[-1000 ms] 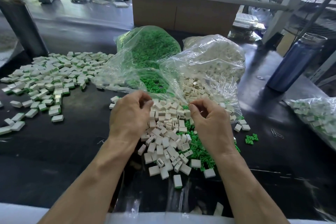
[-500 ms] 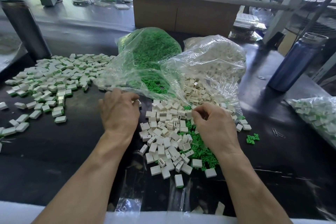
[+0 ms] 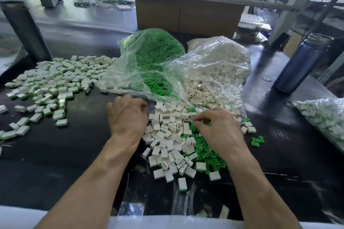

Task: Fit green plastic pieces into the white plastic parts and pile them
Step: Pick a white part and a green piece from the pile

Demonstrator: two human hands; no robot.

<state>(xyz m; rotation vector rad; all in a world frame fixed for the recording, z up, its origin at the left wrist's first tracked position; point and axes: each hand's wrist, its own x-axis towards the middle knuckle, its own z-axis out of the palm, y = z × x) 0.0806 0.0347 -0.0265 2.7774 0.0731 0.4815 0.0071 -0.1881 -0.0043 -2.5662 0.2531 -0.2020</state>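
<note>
A loose heap of white plastic parts [image 3: 167, 135] lies on the black table [image 3: 74, 154], with green plastic pieces [image 3: 204, 152] spread under its right side. My left hand [image 3: 128, 115] rests at the heap's left edge. Its back faces me and its fingers are curled under, so what it holds is hidden. Over the green pieces, my right hand [image 3: 217, 128] has thumb and forefinger pinched together on a small green piece. A wide pile of fitted white-and-green parts [image 3: 52, 80] lies to the left.
Behind the heap stand an open bag of green pieces [image 3: 152, 52] and an open bag of white parts [image 3: 219, 61]. A blue bottle [image 3: 301, 61] and another filled bag [image 3: 325, 117] are on the right. A metal cylinder [image 3: 24, 28] and a cardboard box [image 3: 186, 15] stand at the back.
My hands were close together over the heap. The left hand swung out to the left and has come back to the heap's edge. The right hand dropped onto the green pieces.
</note>
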